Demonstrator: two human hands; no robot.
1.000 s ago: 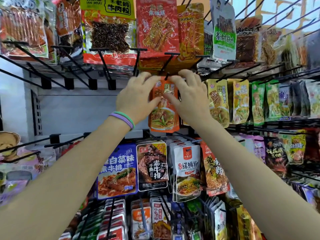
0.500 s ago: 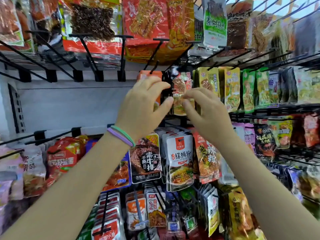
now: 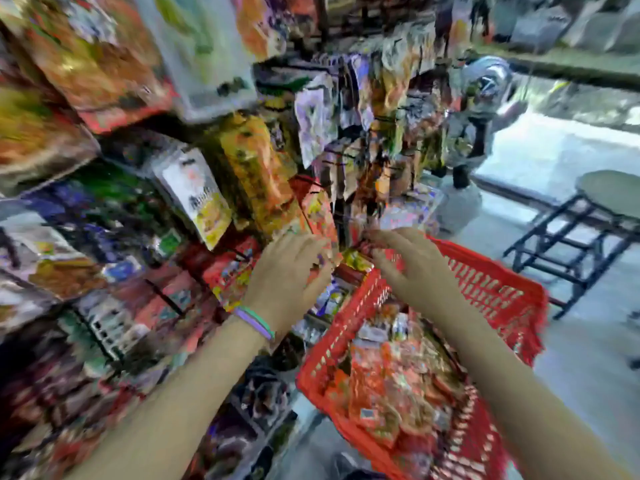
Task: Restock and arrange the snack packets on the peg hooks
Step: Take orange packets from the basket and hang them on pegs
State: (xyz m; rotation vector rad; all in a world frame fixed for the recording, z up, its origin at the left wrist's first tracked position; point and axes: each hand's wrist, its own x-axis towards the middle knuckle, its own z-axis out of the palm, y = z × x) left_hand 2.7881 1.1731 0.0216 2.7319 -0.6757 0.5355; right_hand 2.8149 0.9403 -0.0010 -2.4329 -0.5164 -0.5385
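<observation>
As view dropped, hands (image 3: 287, 275) over basket (image 3: 502, 292).

Shop, snack packets (image 3: 194, 199) on pegs, red basket (image 3: 498, 289)

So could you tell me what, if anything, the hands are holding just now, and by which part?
It cannot be told: the picture is badly blurred. Both the left hand and the right hand reach over the red basket, fingers loosely bent.

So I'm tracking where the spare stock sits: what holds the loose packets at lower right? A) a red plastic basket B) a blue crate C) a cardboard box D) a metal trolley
A: a red plastic basket with slotted walls holds the loose packets, below the right hand.
</observation>
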